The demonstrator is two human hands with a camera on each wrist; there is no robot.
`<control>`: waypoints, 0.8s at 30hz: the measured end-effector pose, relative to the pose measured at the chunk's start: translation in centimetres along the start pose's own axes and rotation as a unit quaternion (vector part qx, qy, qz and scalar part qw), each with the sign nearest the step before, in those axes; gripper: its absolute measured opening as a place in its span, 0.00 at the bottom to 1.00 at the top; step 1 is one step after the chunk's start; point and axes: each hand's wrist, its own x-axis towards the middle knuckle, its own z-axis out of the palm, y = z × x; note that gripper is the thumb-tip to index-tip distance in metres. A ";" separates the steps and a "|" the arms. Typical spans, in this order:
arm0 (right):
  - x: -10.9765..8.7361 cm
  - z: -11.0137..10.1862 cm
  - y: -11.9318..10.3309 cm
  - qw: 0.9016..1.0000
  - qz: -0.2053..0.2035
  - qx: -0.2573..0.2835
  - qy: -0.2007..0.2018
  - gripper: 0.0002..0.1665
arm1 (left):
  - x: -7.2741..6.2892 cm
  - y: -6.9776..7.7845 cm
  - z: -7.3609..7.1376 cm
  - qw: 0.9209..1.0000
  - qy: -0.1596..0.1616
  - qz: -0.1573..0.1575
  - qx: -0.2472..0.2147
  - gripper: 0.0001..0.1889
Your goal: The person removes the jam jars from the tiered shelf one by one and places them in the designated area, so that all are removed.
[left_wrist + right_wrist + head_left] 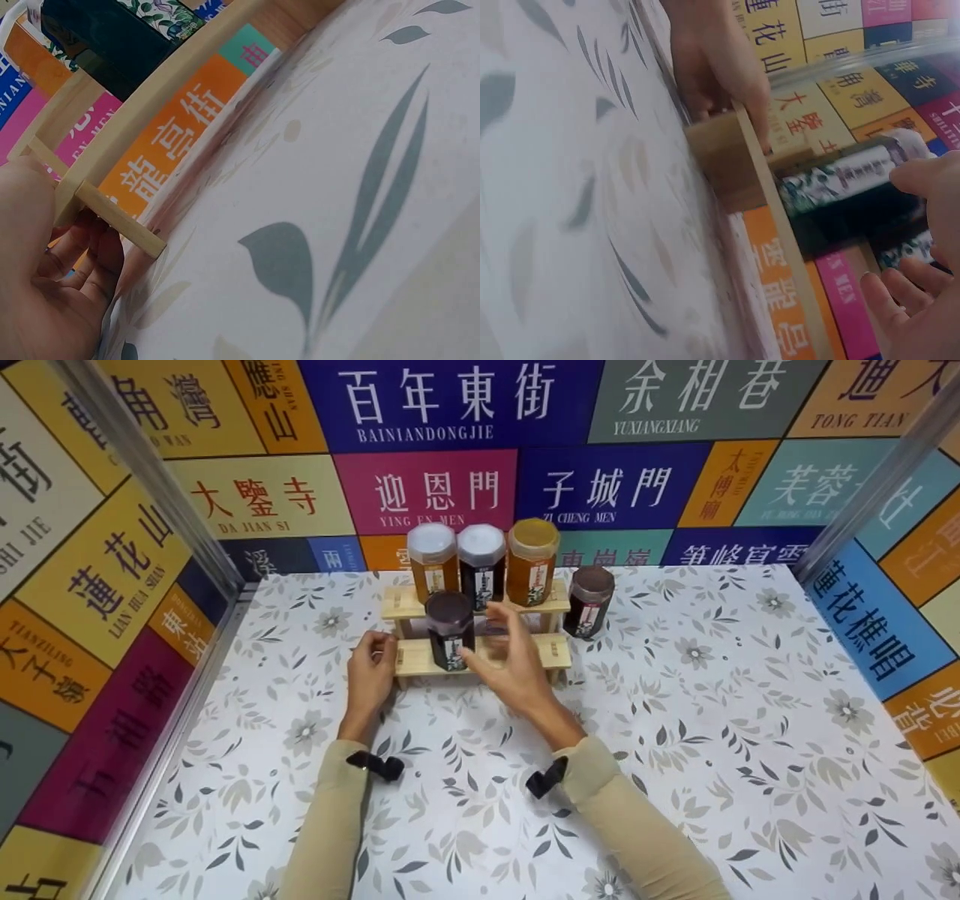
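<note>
Gripping the left end of a small two-step wooden stand (553, 655), the person's left hand (372, 657) curls its fingers round the lower board's edge, apparently to steady it. On that lower step, toward the left, stands a dark-lidded jar (450, 631); the right hand (514, 660) is open beside it, thumb close to the jar and fingers spread apart from it, though from where I stand I can't tell whether the thumb touches. Along the upper step sit a white-lidded amber jar (433, 562), a white-lidded dark jar (481, 572) and a yellow-lidded jar (533, 562). I'd judge the step in hand to be settling the front jar; the next move calls for drawing the right hand clear without knocking it, perhaps toward the other dark jar (589, 604) on the counter (675, 750), just right of the stand.
</note>
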 end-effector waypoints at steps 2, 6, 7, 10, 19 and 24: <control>0.0 1.0 0.2 1.000 0.008 -0.005 -0.004 0.52 | 0.0 0.0 0.0 1.000 0.001 0.000 -0.001 0.10; 0.0 2.7 0.6 0.999 0.009 -0.047 0.008 0.56 | 0.1 -0.1 0.0 1.000 0.003 -0.003 -0.001 0.10; 0.0 3.0 0.7 0.998 0.009 -0.062 0.013 0.56 | 0.1 -0.2 0.1 1.000 0.005 -0.003 0.000 0.11; 0.0 3.5 1.0 0.994 0.009 -0.108 0.027 0.55 | 0.1 -0.2 0.2 1.000 0.006 -0.006 0.001 0.11; -0.4 2.8 1.2 0.996 0.023 -0.072 0.043 0.53 | 0.2 -0.2 0.3 1.000 0.005 -0.011 0.002 0.11; -0.8 1.4 1.2 0.999 0.026 -0.022 0.034 0.51 | 0.3 -0.2 0.1 1.000 0.006 -0.012 0.015 0.11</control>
